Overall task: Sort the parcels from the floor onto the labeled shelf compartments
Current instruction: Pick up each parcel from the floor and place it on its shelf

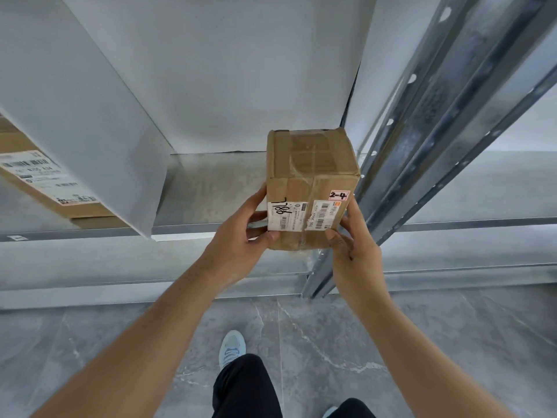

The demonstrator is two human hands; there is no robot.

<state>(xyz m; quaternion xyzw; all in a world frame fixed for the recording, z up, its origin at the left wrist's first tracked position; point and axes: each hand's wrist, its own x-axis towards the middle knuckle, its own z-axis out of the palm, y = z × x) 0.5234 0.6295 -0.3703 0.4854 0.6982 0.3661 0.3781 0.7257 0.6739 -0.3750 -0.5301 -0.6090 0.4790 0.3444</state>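
Observation:
A small brown cardboard parcel [312, 179], taped over and bearing white shipping labels and a pink tag marked "2-4", sits at the front right of a metal shelf compartment [211, 188]. My left hand [241, 236] grips its lower left corner, thumb on the front face. My right hand [352, 242] holds its lower right corner, fingers curled on the front edge. The parcel's base is partly over the shelf's front lip; I cannot tell whether it rests fully on the shelf.
A white divider panel [99, 131] walls the compartment's left side. Beyond it lies another labeled brown parcel [51, 182]. A perforated metal upright [422, 131] stands close to the right. Lower shelf rails [120, 285] and a grey marble floor [331, 342] lie below, with my shoe [232, 346].

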